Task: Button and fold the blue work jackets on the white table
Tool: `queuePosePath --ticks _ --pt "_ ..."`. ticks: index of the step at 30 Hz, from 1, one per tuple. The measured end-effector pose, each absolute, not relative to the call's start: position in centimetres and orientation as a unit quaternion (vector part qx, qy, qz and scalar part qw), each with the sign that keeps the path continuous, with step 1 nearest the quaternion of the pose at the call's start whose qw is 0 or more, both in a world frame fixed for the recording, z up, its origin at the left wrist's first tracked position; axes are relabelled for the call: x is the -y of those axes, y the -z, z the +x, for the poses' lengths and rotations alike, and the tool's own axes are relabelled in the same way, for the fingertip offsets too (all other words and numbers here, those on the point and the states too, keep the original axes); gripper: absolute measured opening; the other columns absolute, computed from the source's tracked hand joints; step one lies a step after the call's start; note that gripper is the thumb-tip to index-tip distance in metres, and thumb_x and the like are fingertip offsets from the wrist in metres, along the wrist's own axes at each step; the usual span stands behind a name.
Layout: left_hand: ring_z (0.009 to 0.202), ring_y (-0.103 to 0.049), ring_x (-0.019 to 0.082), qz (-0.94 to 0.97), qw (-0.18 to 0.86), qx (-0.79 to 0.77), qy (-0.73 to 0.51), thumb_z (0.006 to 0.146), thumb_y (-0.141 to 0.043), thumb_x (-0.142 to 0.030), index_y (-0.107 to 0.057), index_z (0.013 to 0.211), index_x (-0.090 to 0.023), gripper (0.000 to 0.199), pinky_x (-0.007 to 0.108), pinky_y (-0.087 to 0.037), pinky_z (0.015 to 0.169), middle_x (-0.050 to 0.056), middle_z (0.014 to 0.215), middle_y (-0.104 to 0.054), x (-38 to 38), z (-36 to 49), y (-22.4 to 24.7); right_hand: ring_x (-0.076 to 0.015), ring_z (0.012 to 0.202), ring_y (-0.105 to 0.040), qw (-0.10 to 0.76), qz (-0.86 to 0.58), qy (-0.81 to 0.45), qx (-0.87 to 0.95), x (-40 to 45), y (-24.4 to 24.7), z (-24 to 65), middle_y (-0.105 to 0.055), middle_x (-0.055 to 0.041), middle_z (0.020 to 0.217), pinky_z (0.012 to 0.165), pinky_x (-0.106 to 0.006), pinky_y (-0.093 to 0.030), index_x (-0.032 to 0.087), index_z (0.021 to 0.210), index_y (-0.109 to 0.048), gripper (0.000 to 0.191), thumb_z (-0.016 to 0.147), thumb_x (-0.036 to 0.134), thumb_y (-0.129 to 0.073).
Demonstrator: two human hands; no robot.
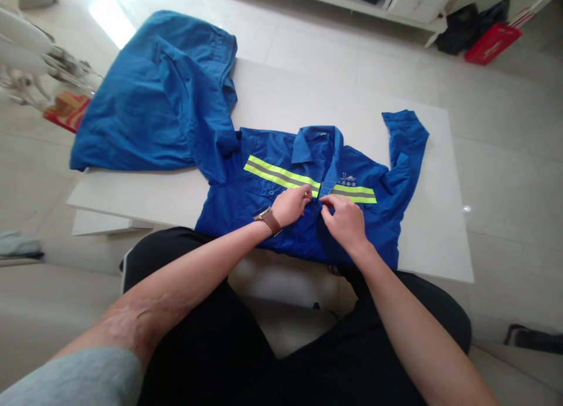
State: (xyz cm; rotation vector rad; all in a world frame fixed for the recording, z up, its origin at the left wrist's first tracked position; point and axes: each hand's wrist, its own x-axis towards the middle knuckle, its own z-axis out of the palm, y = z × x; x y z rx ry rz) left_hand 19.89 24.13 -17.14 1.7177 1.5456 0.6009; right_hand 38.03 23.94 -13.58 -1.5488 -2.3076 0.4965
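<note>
A blue work jacket [281, 151] with a yellow and grey reflective band lies front side up, its collar pointing away from me. My left hand [291, 205], wearing a watch [267, 219] with a brown strap, has its fingers curled and pressed together at the jacket's front opening, by the band. Just right of it, my right hand [345, 218] pinches the other front edge below the collar. A small gap separates the two hands. One sleeve [409, 136] bends upward at the right.
Another blue garment [149, 101] lies heaped on the left of the white table [422, 230], overhanging its edge. A white shelf unit [413, 4] stands beyond, near a red box [492, 43] on the floor. My knees are under the table's near edge.
</note>
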Motion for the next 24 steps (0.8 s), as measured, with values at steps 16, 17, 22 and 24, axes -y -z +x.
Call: queuePosePath --ticks 16,17,22,24 --pt "0.057 -0.063 0.010 0.562 0.507 -0.541 -0.367 0.084 -0.058 -0.007 -0.060 0.086 -0.019 0.012 0.023 -0.048 0.062 -0.003 0.073 -0.066 -24.6 20.2 17.3 -0.0263 0.096 -0.067 0.280 -0.490 -0.262 0.783 -24.6 15.9 37.1 -0.068 -0.0080 0.104 0.083 -0.039 -0.056 0.023 0.122 -0.058 0.035 0.088 0.017 -0.052" --pt "0.057 -0.062 0.010 0.558 0.509 -0.538 -0.373 0.083 -0.059 -0.007 -0.061 0.086 -0.018 0.012 0.022 -0.048 0.062 -0.003 0.074 -0.066 -24.6 20.2 17.3 -0.0261 0.096 -0.067 0.284 -0.492 -0.268 0.778 -24.5 16.0 37.1 -0.068 -0.0076 0.104 0.083 -0.039 -0.056 0.024 0.122 -0.057 0.035 0.088 0.017 -0.052" --pt "0.058 -0.061 0.010 0.531 0.535 -0.545 -0.367 0.086 -0.060 -0.013 -0.063 0.086 -0.017 0.006 0.022 -0.048 0.060 -0.002 0.072 -0.066 -24.7 20.4 17.0 -0.0258 0.094 -0.068 0.282 -0.498 -0.271 0.774 -24.5 15.9 37.1 -0.069 -0.0061 0.101 0.083 -0.040 -0.056 0.025 0.122 -0.057 0.034 0.089 0.018 -0.053" --pt "0.058 -0.062 0.011 0.505 0.560 -0.553 -0.355 0.088 -0.059 -0.016 -0.065 0.087 -0.017 0.006 0.022 -0.047 0.058 -0.002 0.070 -0.065 -24.8 20.4 16.8 -0.0259 0.095 -0.067 0.278 -0.497 -0.266 0.778 -24.5 15.8 37.1 -0.069 -0.0065 0.102 0.084 -0.040 -0.056 0.025 0.122 -0.057 0.035 0.088 0.018 -0.053"
